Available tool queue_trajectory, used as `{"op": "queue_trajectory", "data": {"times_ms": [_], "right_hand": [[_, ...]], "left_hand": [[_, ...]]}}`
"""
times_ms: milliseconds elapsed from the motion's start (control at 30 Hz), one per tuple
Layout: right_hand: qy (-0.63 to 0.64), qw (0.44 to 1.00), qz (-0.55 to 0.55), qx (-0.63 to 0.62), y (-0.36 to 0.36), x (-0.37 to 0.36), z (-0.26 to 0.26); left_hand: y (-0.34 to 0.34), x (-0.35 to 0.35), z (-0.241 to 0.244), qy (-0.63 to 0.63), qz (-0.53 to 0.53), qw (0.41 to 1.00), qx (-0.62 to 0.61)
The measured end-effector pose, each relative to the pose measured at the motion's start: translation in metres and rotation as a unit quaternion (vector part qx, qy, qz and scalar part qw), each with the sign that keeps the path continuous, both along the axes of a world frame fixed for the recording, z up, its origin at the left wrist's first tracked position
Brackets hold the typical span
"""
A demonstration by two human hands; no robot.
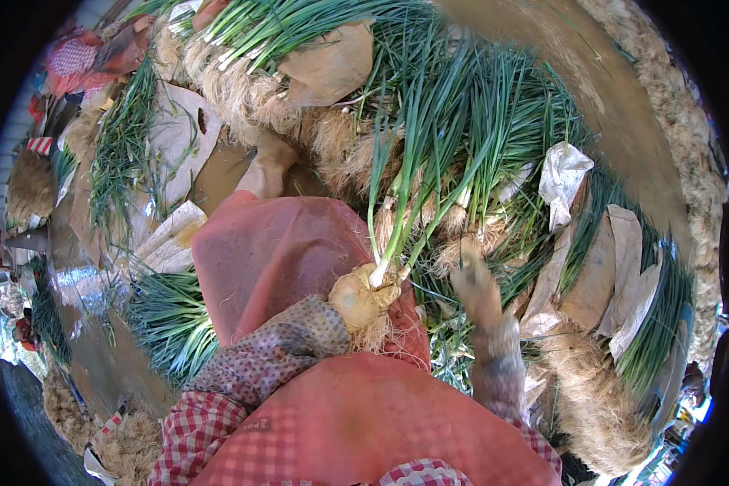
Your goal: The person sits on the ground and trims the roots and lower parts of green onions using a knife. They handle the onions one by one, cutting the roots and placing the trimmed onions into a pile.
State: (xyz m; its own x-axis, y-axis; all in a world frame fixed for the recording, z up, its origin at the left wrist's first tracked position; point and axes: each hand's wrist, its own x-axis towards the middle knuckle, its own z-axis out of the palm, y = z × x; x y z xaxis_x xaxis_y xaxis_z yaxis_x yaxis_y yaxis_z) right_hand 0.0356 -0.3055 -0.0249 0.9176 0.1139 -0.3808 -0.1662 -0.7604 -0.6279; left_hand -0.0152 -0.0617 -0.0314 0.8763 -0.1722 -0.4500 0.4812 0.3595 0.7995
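My left hand (362,297), in a soiled yellowish glove, is closed around the white lower stems of several spring onions (395,234) above my lap. Their long green leaves point away from me, and their pale roots (373,333) hang below the glove. To the right, my right hand (477,285) is motion-blurred over loose leaves and roots; whether it holds anything cannot be told. A large pile of spring onions (510,127) lies just beyond, roots towards me. Red translucent plastic sheeting (279,249) covers my lap and knees.
A bare foot (267,164) rests on wet brown ground beyond my knee. Bundled spring onions (176,322) lie at left, others with matted roots (595,389) at right. Brown paper sheets (182,140), a crumpled white wrapper (564,176) and trimmed leaves (118,164) lie around. Another person (85,61) is at upper left.
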Motion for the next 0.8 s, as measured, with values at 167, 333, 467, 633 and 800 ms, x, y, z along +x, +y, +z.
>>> {"op": "queue_trajectory", "data": {"times_ms": [167,333,467,633,800], "right_hand": [[0.176,0.979,-0.076,0.068,0.064,0.121,-0.002],[0.303,0.927,0.163,0.147,0.102,0.075,0.047],[0.224,0.917,0.158,0.289,0.061,0.025,0.091],[0.339,0.818,0.159,0.436,0.069,-0.03,0.11],[0.313,0.808,0.017,0.5,0.048,-0.058,0.088]], "left_hand": [[-0.001,0.019,0.054,0.056,-0.123,0.958,0.252],[0.018,0.015,0.009,0.08,-0.007,0.993,0.085],[0.009,0.023,0.021,0.068,-0.021,0.996,0.054],[0.005,0.019,-0.002,-0.034,-0.094,0.972,0.211],[0.001,0.025,-0.003,0.108,0.065,0.981,-0.149]]}}
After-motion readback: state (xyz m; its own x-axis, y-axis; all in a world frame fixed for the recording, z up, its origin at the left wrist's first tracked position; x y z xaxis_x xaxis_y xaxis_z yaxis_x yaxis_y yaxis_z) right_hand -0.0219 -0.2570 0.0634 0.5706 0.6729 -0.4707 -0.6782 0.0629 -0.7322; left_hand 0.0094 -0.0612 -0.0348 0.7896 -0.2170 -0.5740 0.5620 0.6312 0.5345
